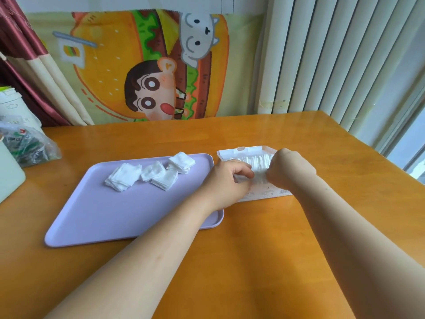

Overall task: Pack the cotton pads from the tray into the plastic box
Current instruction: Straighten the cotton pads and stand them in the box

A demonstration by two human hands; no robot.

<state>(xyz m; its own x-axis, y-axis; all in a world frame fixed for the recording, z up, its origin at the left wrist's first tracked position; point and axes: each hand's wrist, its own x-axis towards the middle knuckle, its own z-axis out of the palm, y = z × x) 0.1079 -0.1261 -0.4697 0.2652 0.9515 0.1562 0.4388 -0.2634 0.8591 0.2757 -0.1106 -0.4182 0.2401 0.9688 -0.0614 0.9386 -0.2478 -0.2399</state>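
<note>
A lilac tray lies on the wooden table with several small heaps of white square cotton pads along its far edge. Right of it stands a white plastic box with its lid flipped open, holding a row of pads on edge. My left hand and my right hand meet over the box, both pinching a bunch of cotton pads between them at the box's near end. The fingertips are hidden behind the hands.
A clear plastic bag with green packets and a pale container sit at the table's left edge. A cartoon cloth hangs behind the table; vertical blinds and a window are at the right.
</note>
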